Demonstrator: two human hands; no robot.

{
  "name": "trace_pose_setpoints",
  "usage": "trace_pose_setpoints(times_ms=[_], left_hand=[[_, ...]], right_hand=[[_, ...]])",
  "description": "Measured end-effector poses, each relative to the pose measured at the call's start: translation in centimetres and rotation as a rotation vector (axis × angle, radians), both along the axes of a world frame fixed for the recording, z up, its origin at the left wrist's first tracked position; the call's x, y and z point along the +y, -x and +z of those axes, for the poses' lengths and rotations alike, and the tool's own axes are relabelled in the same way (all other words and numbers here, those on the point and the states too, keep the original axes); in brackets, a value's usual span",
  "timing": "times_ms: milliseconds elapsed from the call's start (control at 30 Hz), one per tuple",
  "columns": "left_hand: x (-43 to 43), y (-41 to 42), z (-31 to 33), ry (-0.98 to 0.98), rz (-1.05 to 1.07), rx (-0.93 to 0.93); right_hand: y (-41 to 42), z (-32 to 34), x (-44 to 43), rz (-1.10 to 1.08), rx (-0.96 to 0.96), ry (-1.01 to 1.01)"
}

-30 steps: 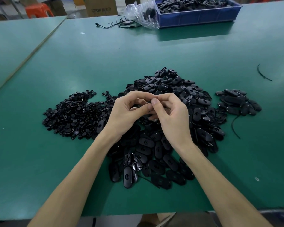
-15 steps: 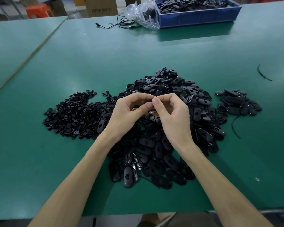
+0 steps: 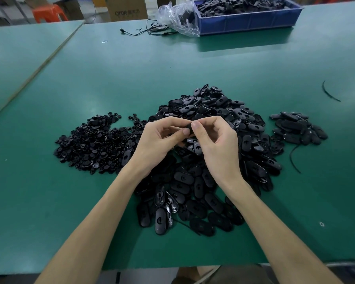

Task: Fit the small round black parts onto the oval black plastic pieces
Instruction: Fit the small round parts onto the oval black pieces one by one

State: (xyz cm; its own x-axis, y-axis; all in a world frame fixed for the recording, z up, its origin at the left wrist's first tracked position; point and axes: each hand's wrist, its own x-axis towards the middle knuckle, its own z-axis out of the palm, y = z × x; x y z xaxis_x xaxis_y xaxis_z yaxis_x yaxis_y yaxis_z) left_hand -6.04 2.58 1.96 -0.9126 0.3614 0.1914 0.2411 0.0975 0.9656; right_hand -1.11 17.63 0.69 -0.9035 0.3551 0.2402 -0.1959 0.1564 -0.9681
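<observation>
With the meeting hands as the centre of the dial, the left hand and the right hand come together just above the green table, fingers curled, thumbs and forefingers pinching one dark oval piece between them. Only a small patch of that piece shows between the thumb tips, so I cannot tell whether a round part sits on it. Under and around the hands, spreading from 12 o'clock round to 6 o'clock, lies the large heap of oval pieces, many showing a pale curved slot. At 9 o'clock, just beside the left wrist and touching the big heap's edge, is the heap of small round parts, with one oval lying on its near side. At 3 o'clock, set slightly apart, a smaller stack of ovals rests on the table, and a thin black strip curls just below it; another strip lies at 2 o'clock. Far off at 1 o'clock stands a blue bin holding more black parts, with a crumpled clear plastic bag against its left end and a black cable beside that. Past the table's far edge, at 11 o'clock, are a cardboard box and an orange stool.
</observation>
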Motion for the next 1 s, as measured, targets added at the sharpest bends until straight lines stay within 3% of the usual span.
trace_pose_setpoints(times_ms=[1000], left_hand=[[-0.16,-0.05,0.14,-0.045,-0.019,-0.111]], right_hand=[[-0.29,0.28,-0.29,0.065,0.032,0.013]])
